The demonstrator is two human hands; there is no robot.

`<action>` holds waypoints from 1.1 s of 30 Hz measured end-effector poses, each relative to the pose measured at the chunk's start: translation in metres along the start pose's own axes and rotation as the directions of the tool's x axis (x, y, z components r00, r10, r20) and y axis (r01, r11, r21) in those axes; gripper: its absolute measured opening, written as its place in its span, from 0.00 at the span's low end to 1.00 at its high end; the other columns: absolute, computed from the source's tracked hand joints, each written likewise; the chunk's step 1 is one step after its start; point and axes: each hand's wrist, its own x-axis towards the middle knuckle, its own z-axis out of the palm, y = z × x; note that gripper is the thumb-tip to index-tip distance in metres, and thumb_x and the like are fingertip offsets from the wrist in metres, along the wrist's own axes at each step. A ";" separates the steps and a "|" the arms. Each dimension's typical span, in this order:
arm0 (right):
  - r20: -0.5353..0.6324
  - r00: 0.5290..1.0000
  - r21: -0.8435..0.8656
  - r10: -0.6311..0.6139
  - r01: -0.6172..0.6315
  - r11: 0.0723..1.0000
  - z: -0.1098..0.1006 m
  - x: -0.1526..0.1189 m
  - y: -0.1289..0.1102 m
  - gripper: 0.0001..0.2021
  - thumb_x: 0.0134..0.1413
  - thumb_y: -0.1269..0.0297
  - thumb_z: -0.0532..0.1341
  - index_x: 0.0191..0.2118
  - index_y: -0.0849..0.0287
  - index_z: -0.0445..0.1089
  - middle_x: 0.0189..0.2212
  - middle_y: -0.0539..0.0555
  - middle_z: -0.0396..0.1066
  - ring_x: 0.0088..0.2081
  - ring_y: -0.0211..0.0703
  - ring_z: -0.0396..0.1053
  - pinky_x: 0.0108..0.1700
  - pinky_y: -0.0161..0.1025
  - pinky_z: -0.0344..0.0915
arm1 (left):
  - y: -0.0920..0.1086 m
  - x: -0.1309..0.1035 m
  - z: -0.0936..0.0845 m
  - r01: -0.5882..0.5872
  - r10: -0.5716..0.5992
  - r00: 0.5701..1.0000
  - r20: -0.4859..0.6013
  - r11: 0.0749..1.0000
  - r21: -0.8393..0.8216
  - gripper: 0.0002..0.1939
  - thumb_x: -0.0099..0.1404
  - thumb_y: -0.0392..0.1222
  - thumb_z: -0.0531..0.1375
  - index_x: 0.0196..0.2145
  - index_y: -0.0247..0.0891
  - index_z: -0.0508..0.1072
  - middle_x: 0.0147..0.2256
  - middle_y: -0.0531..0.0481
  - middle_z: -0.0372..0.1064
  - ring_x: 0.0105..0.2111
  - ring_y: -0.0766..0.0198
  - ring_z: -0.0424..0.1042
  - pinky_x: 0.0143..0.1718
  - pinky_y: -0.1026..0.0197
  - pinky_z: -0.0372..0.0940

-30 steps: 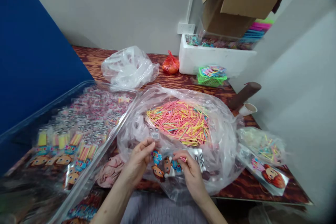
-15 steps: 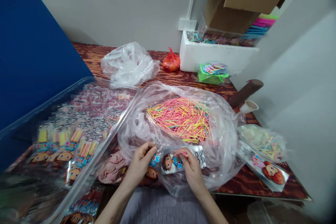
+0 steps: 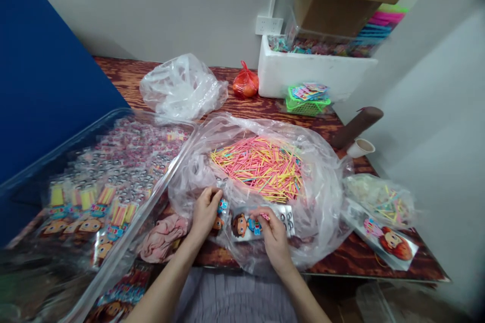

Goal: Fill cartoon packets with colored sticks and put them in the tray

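Observation:
My left hand (image 3: 205,212) is closed at the upper edge of a small printed packet (image 3: 223,206), partly hidden by the fingers. In my right hand (image 3: 275,239) the fingers are wrapped round a small bundle of pink sticks (image 3: 264,216), whose ends show above the index finger. Below that hand lies a flat printed packet (image 3: 240,226) with a cartoon figure. Behind both hands, a large clear plastic bag (image 3: 322,181) lies spread open around a heap of pink, yellow and some blue sticks (image 3: 261,169).
At left stands a clear plastic bin (image 3: 166,181) of filled packets. A pink cloth (image 3: 163,238) lies beside it. To the right are a bag of sticks (image 3: 382,202), a printed packet (image 3: 396,247) and a paper cup (image 3: 361,148). Behind are a green basket (image 3: 306,106) and a white foam box (image 3: 314,73).
The view has shifted slightly. My left hand has turned a little over the small packet, its fingers now closer together. My right hand still holds the pink sticks over the flat packet.

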 end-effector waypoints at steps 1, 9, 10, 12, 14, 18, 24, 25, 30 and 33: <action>-0.011 1.000 -0.003 -0.002 0.002 1.000 0.001 0.002 0.001 0.10 0.65 0.64 0.53 0.38 0.55 0.71 0.37 0.52 0.74 0.42 0.44 0.71 0.46 0.37 0.63 | -0.001 0.006 0.002 0.002 -0.002 1.000 0.005 1.000 -0.003 0.10 0.59 0.48 0.60 0.28 0.39 0.72 0.28 0.53 0.68 0.31 0.62 0.67 0.33 0.64 0.60; -0.021 1.000 0.016 -0.005 0.005 1.000 0.005 0.009 0.005 0.10 0.65 0.64 0.52 0.42 0.55 0.72 0.38 0.53 0.74 0.41 0.44 0.71 0.44 0.37 0.65 | 0.017 0.008 -0.010 0.089 -0.074 0.992 0.099 0.984 -0.155 0.14 0.55 0.51 0.62 0.27 0.37 0.70 0.23 0.56 0.65 0.23 0.68 0.63 0.25 0.67 0.60; -0.019 1.000 0.017 -0.005 0.005 1.000 0.005 0.009 0.005 0.10 0.65 0.65 0.53 0.43 0.55 0.72 0.38 0.53 0.74 0.41 0.44 0.71 0.44 0.37 0.65 | 0.021 0.003 -0.014 0.101 -0.085 0.992 0.096 0.980 -0.173 0.15 0.55 0.52 0.63 0.28 0.37 0.70 0.23 0.56 0.65 0.23 0.68 0.63 0.25 0.67 0.60; -0.019 1.000 0.008 -0.005 0.005 1.000 0.005 0.008 0.005 0.11 0.65 0.65 0.53 0.43 0.55 0.72 0.38 0.53 0.74 0.40 0.44 0.71 0.44 0.37 0.64 | 0.029 -0.007 -0.025 0.120 -0.106 0.991 0.078 0.969 -0.215 0.15 0.55 0.51 0.64 0.30 0.37 0.70 0.24 0.57 0.65 0.23 0.69 0.63 0.24 0.68 0.59; -0.021 1.000 -0.006 -0.003 0.003 1.000 0.005 0.008 0.004 0.11 0.65 0.64 0.52 0.43 0.55 0.72 0.37 0.53 0.74 0.40 0.44 0.71 0.44 0.37 0.64 | 0.036 -0.016 -0.033 0.120 -0.110 0.992 0.055 0.962 -0.245 0.15 0.55 0.51 0.65 0.30 0.37 0.71 0.24 0.57 0.64 0.23 0.70 0.62 0.24 0.69 0.57; -0.007 1.000 -0.037 0.010 -0.010 0.999 0.005 0.010 0.001 0.11 0.66 0.63 0.52 0.42 0.56 0.72 0.37 0.53 0.73 0.40 0.44 0.70 0.44 0.38 0.64 | 0.040 -0.026 -0.041 0.084 -0.074 0.996 0.057 0.975 -0.204 0.15 0.59 0.52 0.63 0.27 0.37 0.70 0.22 0.58 0.60 0.23 0.70 0.58 0.24 0.69 0.55; -0.017 0.998 -0.042 0.062 -0.063 0.997 0.007 0.007 -0.008 0.11 0.65 0.60 0.52 0.39 0.56 0.71 0.35 0.53 0.74 0.39 0.44 0.71 0.43 0.38 0.64 | 0.031 -0.032 -0.032 0.135 -0.108 0.979 0.172 0.979 -0.154 0.16 0.62 0.53 0.60 0.26 0.37 0.70 0.23 0.56 0.62 0.25 0.68 0.61 0.26 0.67 0.57; -0.018 0.997 -0.033 0.081 -0.081 0.996 0.005 0.009 -0.011 0.11 0.65 0.59 0.52 0.38 0.56 0.70 0.34 0.52 0.73 0.38 0.44 0.71 0.42 0.38 0.64 | 0.031 -0.033 -0.031 0.146 -0.114 0.974 0.195 0.976 -0.161 0.15 0.61 0.52 0.61 0.28 0.37 0.72 0.25 0.54 0.66 0.26 0.66 0.63 0.28 0.67 0.59; 0.029 0.994 -0.109 0.101 -0.097 0.989 -0.024 0.044 -0.025 0.09 0.65 0.60 0.51 0.38 0.56 0.66 0.31 0.51 0.70 0.32 0.42 0.69 0.37 0.37 0.64 | 0.039 -0.031 -0.039 0.184 -0.137 0.969 0.205 0.954 -0.235 0.14 0.59 0.49 0.62 0.38 0.38 0.78 0.32 0.50 0.73 0.33 0.61 0.69 0.33 0.64 0.63; 0.106 0.994 -0.477 -0.006 0.056 0.877 -0.040 0.083 -0.025 0.08 0.64 0.68 0.50 0.34 0.56 0.64 0.30 0.51 0.67 0.33 0.43 0.67 0.36 0.38 0.61 | 0.042 -0.032 -0.041 0.178 -0.129 0.972 0.197 0.949 -0.261 0.12 0.59 0.50 0.62 0.34 0.39 0.77 0.30 0.52 0.71 0.31 0.63 0.68 0.31 0.66 0.61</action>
